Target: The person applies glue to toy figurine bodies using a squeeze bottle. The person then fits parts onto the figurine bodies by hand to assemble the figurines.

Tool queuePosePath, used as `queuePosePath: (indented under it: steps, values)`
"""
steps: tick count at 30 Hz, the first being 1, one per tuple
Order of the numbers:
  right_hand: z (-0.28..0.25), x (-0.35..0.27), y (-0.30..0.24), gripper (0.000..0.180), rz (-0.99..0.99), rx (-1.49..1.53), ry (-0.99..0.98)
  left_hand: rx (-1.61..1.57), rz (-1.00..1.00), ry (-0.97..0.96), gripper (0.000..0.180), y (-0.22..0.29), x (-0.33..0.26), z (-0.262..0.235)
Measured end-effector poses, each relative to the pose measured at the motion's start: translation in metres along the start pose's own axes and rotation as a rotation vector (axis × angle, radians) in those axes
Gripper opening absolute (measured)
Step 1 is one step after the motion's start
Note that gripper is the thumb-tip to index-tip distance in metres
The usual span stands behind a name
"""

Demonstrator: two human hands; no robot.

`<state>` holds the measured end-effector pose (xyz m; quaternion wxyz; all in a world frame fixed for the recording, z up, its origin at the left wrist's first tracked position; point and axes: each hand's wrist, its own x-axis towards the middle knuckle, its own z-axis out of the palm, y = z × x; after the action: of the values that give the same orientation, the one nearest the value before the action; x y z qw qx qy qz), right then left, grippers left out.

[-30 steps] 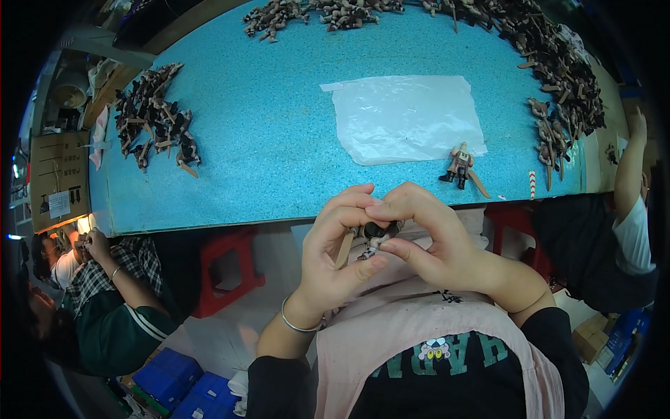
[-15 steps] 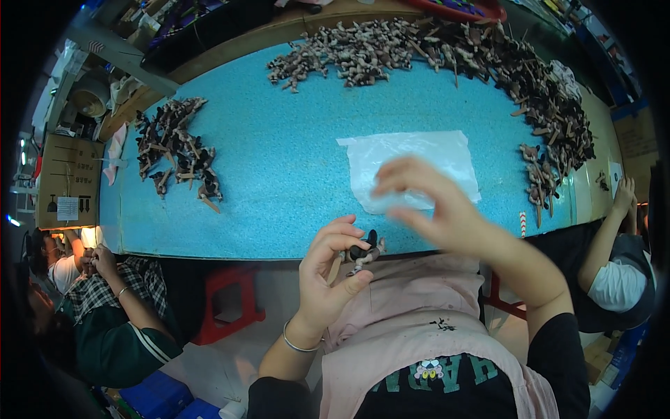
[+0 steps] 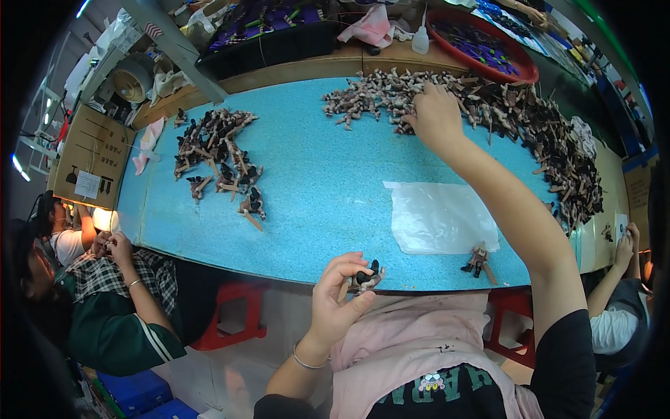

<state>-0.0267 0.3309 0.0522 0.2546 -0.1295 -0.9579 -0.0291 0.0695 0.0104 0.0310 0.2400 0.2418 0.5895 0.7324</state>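
Note:
At the table's near edge, my left hand [image 3: 336, 293] is closed around a small figurine [image 3: 371, 278] with black and greyish parts; the fingers hide some of it. My right hand [image 3: 438, 115] stretches far across the table onto a large heap of similar figurines [image 3: 373, 98]. Its fingers are bent down among them, with the thumb apart, and their tips are partly hidden. A single figurine [image 3: 479, 260] with a tan stick-like part lies near the front edge, just below a clear plastic sheet [image 3: 433, 223].
A smaller group of figurines [image 3: 216, 143] lies on the left of the blue tabletop [image 3: 314, 188]. The big heap curves along the right side. Behind it are a red basin [image 3: 481, 45] of purple parts and a white squeeze bottle [image 3: 420, 38]. Other people sit at both sides.
My right hand has gone from above the plastic sheet to the far heap. The single figurine near the front edge now shows. My left hand still holds its figurine; the view has shifted.

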Motion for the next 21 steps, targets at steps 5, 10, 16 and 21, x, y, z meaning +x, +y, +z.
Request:
queuePosePath:
  steps: [5, 10, 16, 21]
  values:
    - [-0.019, -0.02, 0.0, 0.02, 0.041, 0.147, 0.007, -0.021, -0.034, -0.009, 0.032, 0.001, 0.003, 0.001]
    - [-0.04, -0.051, 0.019, 0.017, 0.052, 0.178, -0.078, 0.008, -0.036, -0.029, 0.032, -0.005, 0.006, 0.006]
    - [-0.038, -0.067, 0.04, 0.019, 0.182, 0.179, -0.305, -0.006, -0.028, -0.043, 0.033, -0.003, 0.006, 0.014]
    - [-0.015, -0.066, 0.047, 0.026, 0.123, 0.441, -0.266, 0.012, -0.015, -0.041, 0.034, -0.002, 0.007, 0.019]
